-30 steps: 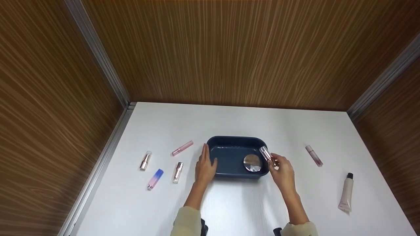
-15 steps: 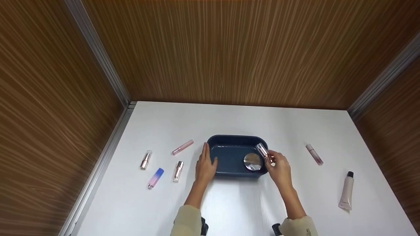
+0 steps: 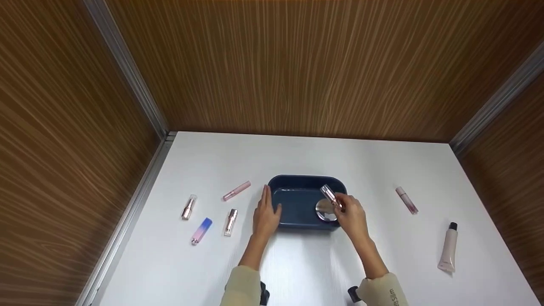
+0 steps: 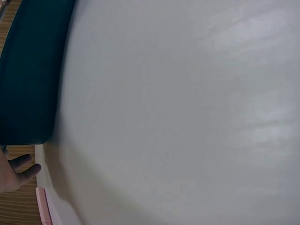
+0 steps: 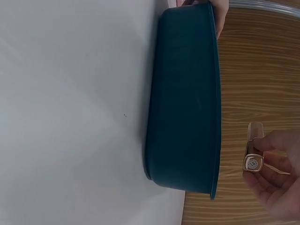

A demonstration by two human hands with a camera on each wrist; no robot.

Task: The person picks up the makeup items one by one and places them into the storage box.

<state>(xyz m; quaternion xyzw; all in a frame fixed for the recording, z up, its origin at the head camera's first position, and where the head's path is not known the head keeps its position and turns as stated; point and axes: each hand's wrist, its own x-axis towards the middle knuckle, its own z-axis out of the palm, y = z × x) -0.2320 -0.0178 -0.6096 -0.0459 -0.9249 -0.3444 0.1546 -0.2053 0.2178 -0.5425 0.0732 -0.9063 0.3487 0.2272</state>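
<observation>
A dark blue rectangular tray [image 3: 293,206] with raised walls stands on the white table. My left hand [image 3: 266,216] rests against its left wall with fingers straight; in the left wrist view a few of its fingertips [image 4: 29,172] show beside the tray's end. Over the tray's right part, my right hand [image 3: 352,214] pinches a lipstick [image 3: 328,193] with a clear cap and a rose-gold base. Seen from the right wrist, that lipstick [image 5: 253,161] is held between thumb and fingers above the rim. A round mirrored compact [image 3: 324,211] lies inside the tray, partly hidden by the right hand.
Left of the tray lie a pink lip gloss tube [image 3: 236,191], two clear-capped lipsticks [image 3: 230,222] and a blue-to-pink lipstick [image 3: 201,231]. On the right are another lip gloss [image 3: 406,200] and a squeeze tube with a black cap [image 3: 449,248]. Wood-grain panels [image 3: 297,68] enclose the table.
My right hand has moved left with the lipstick, from the tray's right rim to over the compact. The left hand and the tray have stayed in place.
</observation>
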